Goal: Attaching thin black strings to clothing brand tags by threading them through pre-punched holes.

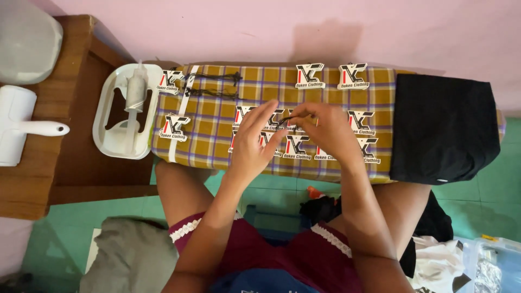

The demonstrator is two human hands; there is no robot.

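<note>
**Two hands over tags on a plaid board**

Maroon lace-trimmed shorts (282,255) sit closest, at 6 o'clock, with both forearms reaching up from them. Above, a narrow board covered in mustard-and-purple plaid cloth (217,122) lies across the lap. The left hand (254,140) rests at centre, fingers spread flat and apart over the die-cut paper hang tags (296,147) lying there. Just to its 3 o'clock, the right hand (325,130) has its fingertips pinched together on a thin black string (286,119) that runs toward the left hand's fingers; whether the string is attached to a tag I cannot tell.

More tags are scattered over the cloth: two at 12 o'clock (332,76), two near the board's left end (172,103). A bundle of black strings (213,86) lies at 11 o'clock of the hands. Folded black fabric (444,127) covers the board's right end at 3 o'clock. At 9 o'clock a white plastic tray (111,138) holds a white bottle (135,92), beside a wooden table (76,179) carrying a white lint roller (21,127).
</note>
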